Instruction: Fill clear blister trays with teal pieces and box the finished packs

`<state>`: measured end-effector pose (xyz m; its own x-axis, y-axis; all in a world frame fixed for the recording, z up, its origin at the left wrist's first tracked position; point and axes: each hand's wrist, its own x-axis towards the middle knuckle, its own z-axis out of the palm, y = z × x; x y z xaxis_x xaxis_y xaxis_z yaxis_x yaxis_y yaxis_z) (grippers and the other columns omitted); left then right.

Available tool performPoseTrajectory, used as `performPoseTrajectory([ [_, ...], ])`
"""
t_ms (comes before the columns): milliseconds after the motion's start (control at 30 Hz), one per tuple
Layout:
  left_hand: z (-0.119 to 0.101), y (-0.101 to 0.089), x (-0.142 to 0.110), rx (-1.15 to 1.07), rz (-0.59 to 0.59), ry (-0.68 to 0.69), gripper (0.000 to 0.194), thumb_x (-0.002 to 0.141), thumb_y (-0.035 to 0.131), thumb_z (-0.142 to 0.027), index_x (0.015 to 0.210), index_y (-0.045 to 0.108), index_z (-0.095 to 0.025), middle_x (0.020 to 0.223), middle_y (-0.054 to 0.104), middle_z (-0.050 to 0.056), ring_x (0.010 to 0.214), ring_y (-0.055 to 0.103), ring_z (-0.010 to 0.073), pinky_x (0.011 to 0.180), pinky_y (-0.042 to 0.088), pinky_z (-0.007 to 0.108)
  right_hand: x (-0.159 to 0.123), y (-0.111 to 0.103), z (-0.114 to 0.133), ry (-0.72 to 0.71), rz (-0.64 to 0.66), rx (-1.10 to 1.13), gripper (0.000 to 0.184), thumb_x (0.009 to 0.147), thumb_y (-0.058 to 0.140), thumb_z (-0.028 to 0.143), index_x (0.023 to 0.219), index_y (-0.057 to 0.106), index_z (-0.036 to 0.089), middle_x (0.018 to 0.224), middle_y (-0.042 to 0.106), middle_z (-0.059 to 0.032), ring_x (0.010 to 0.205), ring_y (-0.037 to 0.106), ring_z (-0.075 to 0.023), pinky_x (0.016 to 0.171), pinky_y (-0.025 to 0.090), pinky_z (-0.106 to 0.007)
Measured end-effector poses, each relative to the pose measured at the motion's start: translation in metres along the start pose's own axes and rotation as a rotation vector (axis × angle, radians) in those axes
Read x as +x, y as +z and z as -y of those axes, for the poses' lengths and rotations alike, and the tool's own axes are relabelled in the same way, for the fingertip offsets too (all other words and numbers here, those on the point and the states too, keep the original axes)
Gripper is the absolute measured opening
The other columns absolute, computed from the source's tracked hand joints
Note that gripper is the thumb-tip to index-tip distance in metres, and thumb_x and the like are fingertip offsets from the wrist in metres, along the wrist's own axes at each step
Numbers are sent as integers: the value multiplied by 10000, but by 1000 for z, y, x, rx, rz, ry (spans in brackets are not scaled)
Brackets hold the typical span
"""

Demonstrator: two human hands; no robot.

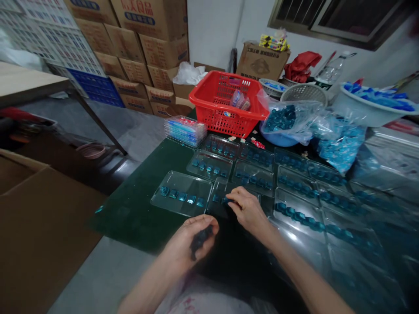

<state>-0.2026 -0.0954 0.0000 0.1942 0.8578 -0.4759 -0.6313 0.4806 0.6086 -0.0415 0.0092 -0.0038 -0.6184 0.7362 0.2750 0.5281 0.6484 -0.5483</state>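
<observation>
My left hand (193, 240) is cupped in front of the trays, its fingers curled round several small dark blue wrapped pieces (201, 239). Over a clear plastic tray (220, 186) my right hand (246, 208) pinches a small blue wrapped piece (227, 200) at the fingertips, partly hidden by the fingers. One more such piece (216, 198) lies in that tray, left of the fingers. To the left, another clear tray (178, 176) holds a row of shiny teal-blue pieces (182, 197). Further trays with similar rows (299, 216) spread to the back and right.
A red basket (229, 111) stands at the table's far side, beside stacked filled trays (185, 131). Behind right are a blue basin (281, 126) in plastic and a white basin (373, 102) of blue wrappers. An open carton (42, 235) stands left of the green table (137, 213).
</observation>
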Motion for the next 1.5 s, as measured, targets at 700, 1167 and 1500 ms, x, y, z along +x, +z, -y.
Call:
performPoseTrajectory([
  [700, -17, 6, 16, -765, 67, -100, 207, 865, 420, -205, 911, 533, -37, 793, 487, 90, 645, 477, 120, 506, 435, 190, -4, -10, 25, -78, -101, -278, 196, 834, 488, 166, 991, 599, 198, 964, 601, -62, 885, 497, -192, 734, 384, -330],
  [1167, -13, 39, 23, -542, -126, 25, 210, 800, 528, -290, 802, 582, -87, 773, 555, 90, 723, 564, 186, 658, 493, 296, -42, 9, 80, 105, -89, 185, 118, 814, 494, 198, 850, 606, 216, 790, 606, -24, 746, 564, -160, 699, 448, -290],
  [1500, -3, 42, -6, 158, -177, 290, 215, 732, 665, -327, 788, 590, -133, 619, 474, 3, 493, 384, 58, 374, 188, 139, -56, -11, 57, 321, -296, 599, 168, 780, 577, 201, 935, 600, 261, 821, 550, 11, 711, 537, -104, 615, 445, -210],
])
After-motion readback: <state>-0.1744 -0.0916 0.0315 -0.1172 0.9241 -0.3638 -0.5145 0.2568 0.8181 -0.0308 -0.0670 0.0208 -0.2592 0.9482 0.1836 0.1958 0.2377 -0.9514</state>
